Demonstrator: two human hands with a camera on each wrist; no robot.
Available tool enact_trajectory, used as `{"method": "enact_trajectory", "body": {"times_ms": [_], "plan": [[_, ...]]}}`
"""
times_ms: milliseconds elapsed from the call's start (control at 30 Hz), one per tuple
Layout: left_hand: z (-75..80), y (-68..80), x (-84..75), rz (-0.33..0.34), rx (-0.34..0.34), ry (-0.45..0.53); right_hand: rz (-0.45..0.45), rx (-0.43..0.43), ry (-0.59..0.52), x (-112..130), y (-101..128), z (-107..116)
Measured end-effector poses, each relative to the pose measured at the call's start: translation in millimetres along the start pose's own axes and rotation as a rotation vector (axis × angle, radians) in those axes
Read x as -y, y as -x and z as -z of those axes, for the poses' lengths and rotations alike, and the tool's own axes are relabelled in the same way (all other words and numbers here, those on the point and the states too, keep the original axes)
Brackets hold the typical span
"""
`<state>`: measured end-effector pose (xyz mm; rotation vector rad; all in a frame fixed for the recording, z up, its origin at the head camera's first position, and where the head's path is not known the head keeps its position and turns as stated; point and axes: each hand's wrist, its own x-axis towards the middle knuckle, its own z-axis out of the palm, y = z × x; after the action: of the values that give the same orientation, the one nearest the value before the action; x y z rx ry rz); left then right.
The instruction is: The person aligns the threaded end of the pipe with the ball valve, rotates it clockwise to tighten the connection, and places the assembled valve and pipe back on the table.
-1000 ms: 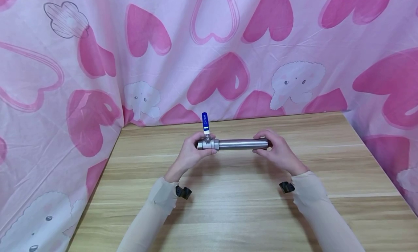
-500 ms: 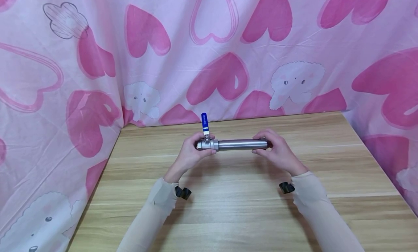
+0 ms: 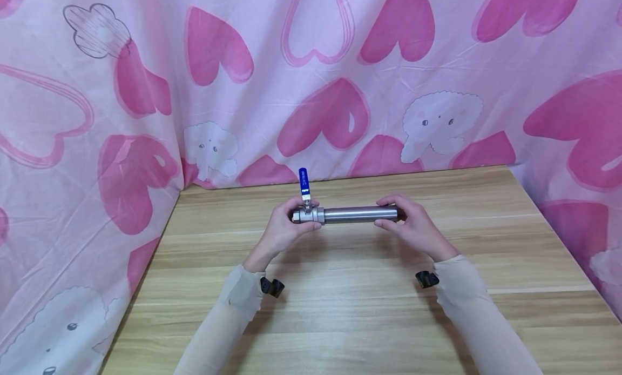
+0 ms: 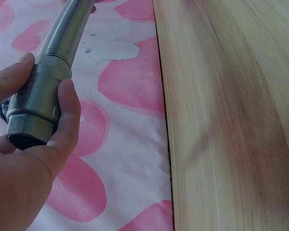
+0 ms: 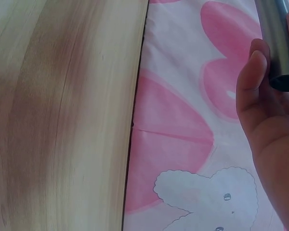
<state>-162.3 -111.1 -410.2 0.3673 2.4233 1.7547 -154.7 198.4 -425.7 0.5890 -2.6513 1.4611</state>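
A steel ball valve (image 3: 306, 216) with a blue lever handle (image 3: 304, 181) is joined to a straight metal pipe (image 3: 359, 214), and both lie level above the table. My left hand (image 3: 284, 226) grips the valve body, thumb on the near side and fingers on the far side. The pipe's free right end is held by my right hand (image 3: 415, 223), its thumb below and fingers above. In the left wrist view, threads show where the pipe (image 4: 62, 36) enters the valve (image 4: 36, 96). The right wrist view shows the hollow open end of the pipe (image 5: 279, 48).
Beneath the hands stretches a wood-grain table (image 3: 340, 310). A pink curtain with hearts (image 3: 320, 115) hangs along the back and both sides, close to the table edges. A small black wrist camera (image 3: 273, 287) sits at the left cuff, another black camera (image 3: 426, 279) at the right.
The fingers of the right hand have shifted very slightly at the pipe's end. Valve, pipe and left hand stay in practically the same place.
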Motion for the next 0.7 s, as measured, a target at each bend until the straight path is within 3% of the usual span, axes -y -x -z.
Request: {"method": "enact_trajectory", "body": {"times_ms": [700], "plan": [[-0.6, -0.1, 0.8, -0.029, 0.004, -0.020, -0.054, 0.025, -0.010, -0.9, 0.3, -0.3]]}}
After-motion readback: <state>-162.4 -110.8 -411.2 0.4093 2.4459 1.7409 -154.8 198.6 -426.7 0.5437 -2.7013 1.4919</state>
